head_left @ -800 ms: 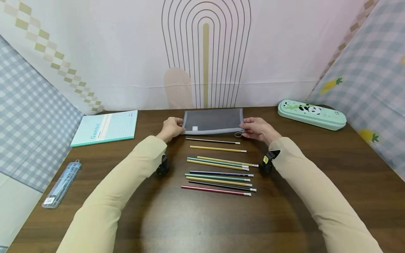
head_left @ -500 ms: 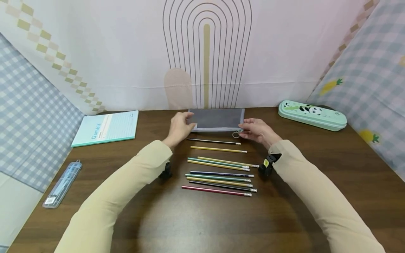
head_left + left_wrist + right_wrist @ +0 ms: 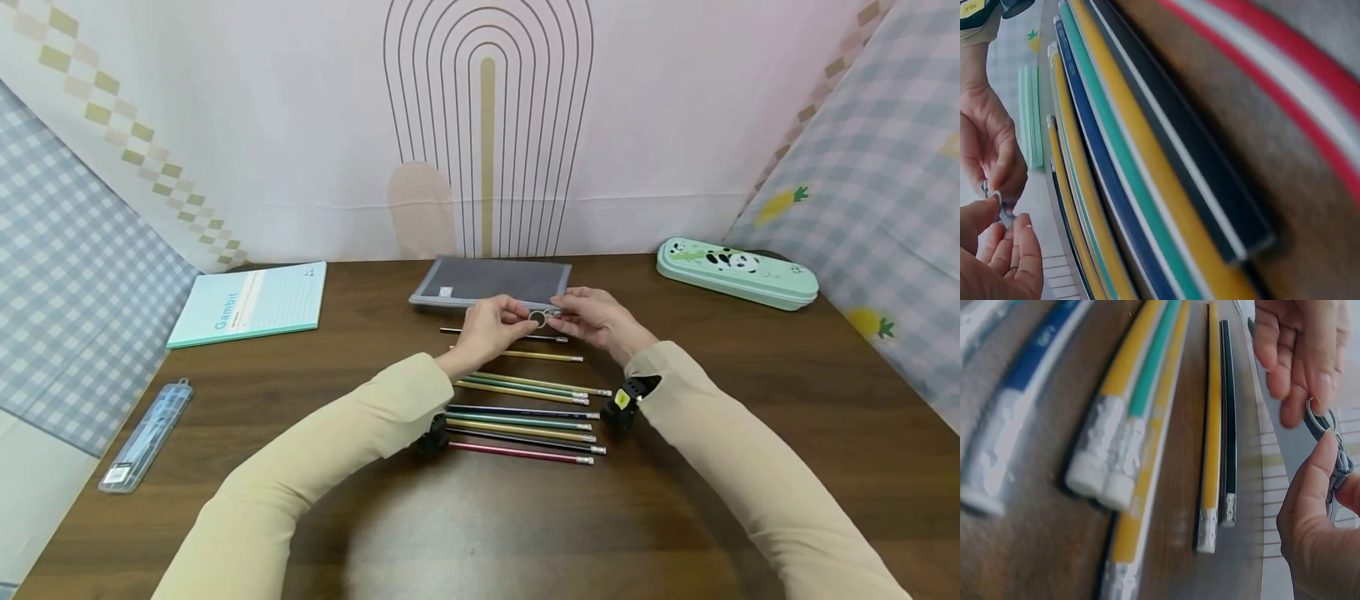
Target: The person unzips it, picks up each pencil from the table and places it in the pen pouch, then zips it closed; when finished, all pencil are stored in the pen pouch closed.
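A grey zip pouch lies near the back of the table, a metal ring hanging from its zipper end. My left hand pinches the ring between thumb and fingers. With thumb and forefinger, my right hand grips the pouch's right front corner beside the zipper. In the right wrist view the ring stands between both hands' fingertips. Below the hands, several pencils lie in rows, among them a navy pencil and a red pencil. My left forearm and hand cover some of their left ends.
A mint notebook lies at the back left, and a clear-blue plastic case is by the left edge. At the back right sits a green panda pencil case. Patterned cloth walls border the table's back and sides.
My left hand has let go of the pouch's left corner, moved right and taken hold of the ring. The pouch's left end has swung slightly left while my right hand kept its corner.
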{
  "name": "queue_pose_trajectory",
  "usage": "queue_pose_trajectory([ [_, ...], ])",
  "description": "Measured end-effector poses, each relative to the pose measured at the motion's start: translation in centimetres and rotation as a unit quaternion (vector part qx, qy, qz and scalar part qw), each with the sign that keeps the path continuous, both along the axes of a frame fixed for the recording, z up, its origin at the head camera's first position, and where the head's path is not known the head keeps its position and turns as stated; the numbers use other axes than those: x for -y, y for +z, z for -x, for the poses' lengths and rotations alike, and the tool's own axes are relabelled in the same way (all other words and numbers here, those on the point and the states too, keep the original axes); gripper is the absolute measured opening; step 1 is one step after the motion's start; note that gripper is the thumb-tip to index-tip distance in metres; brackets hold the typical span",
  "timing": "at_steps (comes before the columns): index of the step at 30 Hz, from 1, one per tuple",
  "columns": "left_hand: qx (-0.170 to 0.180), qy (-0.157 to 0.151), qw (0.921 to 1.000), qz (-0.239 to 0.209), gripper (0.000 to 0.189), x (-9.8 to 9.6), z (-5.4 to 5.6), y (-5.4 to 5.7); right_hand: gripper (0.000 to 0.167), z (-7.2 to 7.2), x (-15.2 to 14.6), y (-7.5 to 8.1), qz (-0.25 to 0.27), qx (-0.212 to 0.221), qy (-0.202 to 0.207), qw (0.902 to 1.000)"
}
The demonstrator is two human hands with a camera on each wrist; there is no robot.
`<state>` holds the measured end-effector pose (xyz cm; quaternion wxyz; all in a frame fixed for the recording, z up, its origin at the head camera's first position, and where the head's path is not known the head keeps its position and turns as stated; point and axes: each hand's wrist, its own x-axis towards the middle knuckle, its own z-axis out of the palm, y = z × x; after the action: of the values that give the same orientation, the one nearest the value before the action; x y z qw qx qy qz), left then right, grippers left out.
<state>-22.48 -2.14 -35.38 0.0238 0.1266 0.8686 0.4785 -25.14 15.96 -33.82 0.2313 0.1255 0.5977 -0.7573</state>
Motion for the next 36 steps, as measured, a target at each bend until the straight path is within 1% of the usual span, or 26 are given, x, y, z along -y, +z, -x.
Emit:
queue_pose_trajectory([
  [3, -0.005, 0.004, 1.0, -0.003, 0.015, -0.1, 0.0, 0.1, 0.061, -0.2, 0.3, 0.0, -0.001, -0.005, 0.008, 1.0],
  [5, -0.02, 0.002, 0.9998, 0.007, 0.013, -0.1, 0.0, 0.3, 0.063, -0.3, 0.4, -0.1, -0.007, -0.011, 0.009, 0.9999],
  [10, -0.063, -0.007, 0.9963, 0.059, 0.011, 0.1, 0.3, 0.6, 0.059, -0.4, 0.6, -0.2, -0.03, -0.024, -0.009, 0.9992],
  [14, -0.079, -0.003, 0.9924, 0.094, 0.009, 0.9, 0.7, 0.7, 0.051, -0.4, 0.6, -0.1, -0.044, -0.032, -0.026, 0.9982],
  [19, -0.088, 0.011, 0.9891, 0.118, 0.008, 2.6, 1.4, 0.9, 0.044, -0.4, 0.0, 0.2, -0.058, -0.037, -0.041, 0.9968],
  [22, -0.094, 0.022, 0.9873, 0.126, 0.009, 3.9, 1.8, 0.9, 0.047, -0.4, -0.5, 0.4, -0.067, -0.037, -0.044, 0.9961],
  [27, -0.095, 0.042, 0.9854, 0.135, 0.009, 6.0, 2.2, 1.1, 0.053, -0.3, -1.5, 0.5, -0.096, -0.037, -0.038, 0.994],
  [29, -0.095, 0.048, 0.9845, 0.139, 0.009, 6.8, 2.3, 1.1, 0.053, -0.2, -1.9, 0.5, -0.105, -0.039, -0.037, 0.993],
  [32, -0.097, 0.058, 0.9836, 0.14, 0.009, 7.9, 2.5, 1.1, 0.053, -0.2, -2.7, 0.4, -0.106, -0.043, -0.039, 0.9927],
  [36, -0.095, 0.073, 0.9828, 0.141, 0.009, 9.1, 2.6, 0.9, 0.045, -0.3, -3.6, 0.4, -0.113, -0.049, -0.041, 0.9916],
])
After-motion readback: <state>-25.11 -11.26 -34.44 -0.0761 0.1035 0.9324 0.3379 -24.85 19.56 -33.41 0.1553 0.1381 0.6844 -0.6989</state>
